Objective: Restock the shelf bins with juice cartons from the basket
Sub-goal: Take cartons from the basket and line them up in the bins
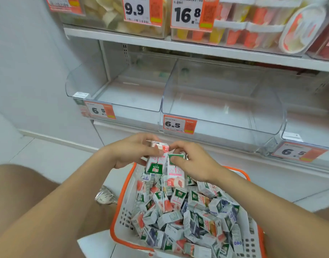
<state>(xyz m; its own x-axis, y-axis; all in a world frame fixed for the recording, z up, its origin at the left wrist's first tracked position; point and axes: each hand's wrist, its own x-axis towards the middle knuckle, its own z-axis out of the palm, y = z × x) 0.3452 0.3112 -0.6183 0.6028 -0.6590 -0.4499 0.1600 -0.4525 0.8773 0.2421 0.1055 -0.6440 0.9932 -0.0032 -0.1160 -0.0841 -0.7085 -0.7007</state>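
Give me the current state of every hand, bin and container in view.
Left hand: grips juice cartons above the basket.
Right hand: pinches a green-topped carton beside them.
Basket: heaped with loose cartons.
Left bin: no cartons visible.
Middle bin: no cartons visible.

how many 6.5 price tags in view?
3, spread left to right: left tag, middle tag, right tag. More may sit beyond the right edge.

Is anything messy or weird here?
The cartons lie jumbled every which way in the basket, none stacked. The clear bins hold nothing yet. Nothing looks spilled or torn.
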